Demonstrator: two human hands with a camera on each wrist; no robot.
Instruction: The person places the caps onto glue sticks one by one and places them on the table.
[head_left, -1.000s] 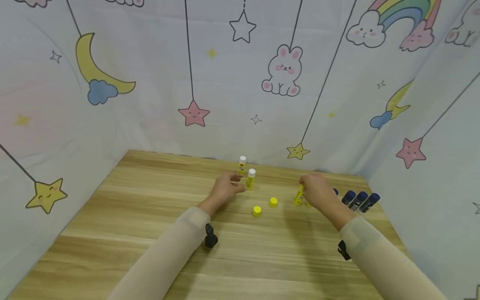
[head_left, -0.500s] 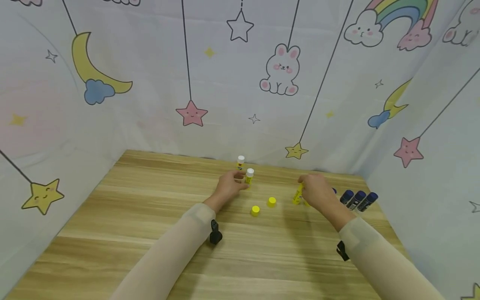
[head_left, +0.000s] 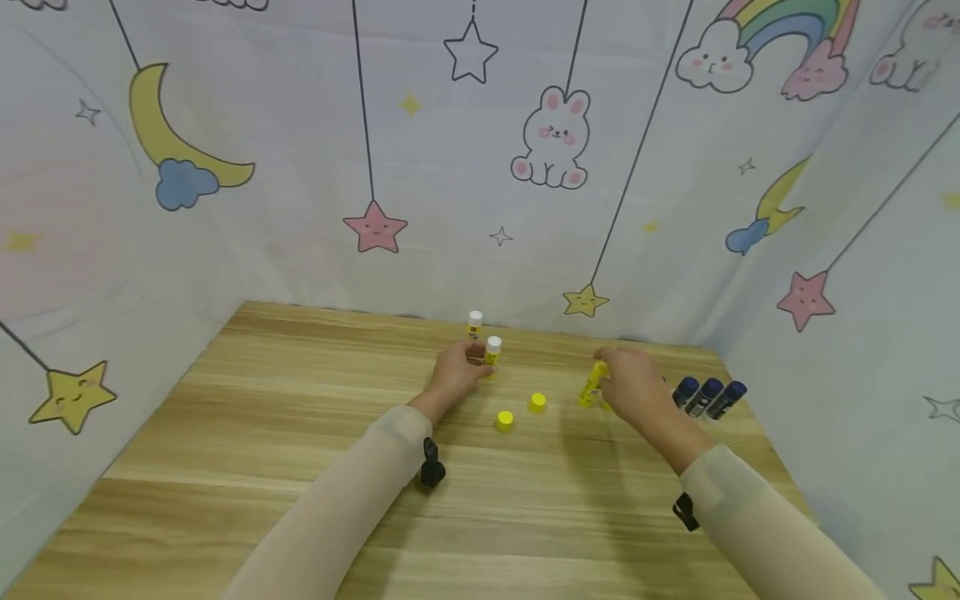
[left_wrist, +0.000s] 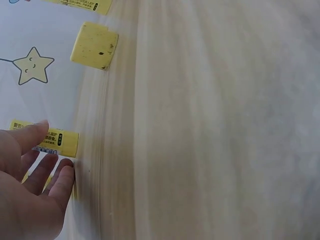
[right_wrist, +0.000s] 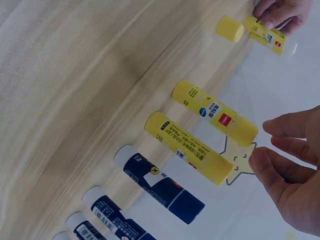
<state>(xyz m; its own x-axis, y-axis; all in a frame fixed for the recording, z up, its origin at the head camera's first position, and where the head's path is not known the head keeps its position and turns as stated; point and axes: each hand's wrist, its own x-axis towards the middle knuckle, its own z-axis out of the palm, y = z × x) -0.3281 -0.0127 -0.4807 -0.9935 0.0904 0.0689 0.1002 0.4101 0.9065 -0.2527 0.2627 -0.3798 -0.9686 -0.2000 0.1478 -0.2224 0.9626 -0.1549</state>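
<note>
My left hand holds an uncapped glue stick between thumb and fingers; its body is yellow, its top white. A second white-topped glue stick stands just behind it, partly hidden by the fingers in the left wrist view. My right hand has thumb and fingers parted beside the capped top of a yellow glue stick, with a slight gap showing in the right wrist view. Another capped yellow glue stick stands alongside. Two loose yellow caps sit on the table between the hands.
Several dark blue glue sticks stand in a row at the right of the wooden table. A white patterned curtain hangs along the table's back and sides.
My left hand has moved slightly right and its fingers have come around the nearer white-topped glue stick. My right hand stays by the capped yellow glue sticks. The head view has shifted slightly.
</note>
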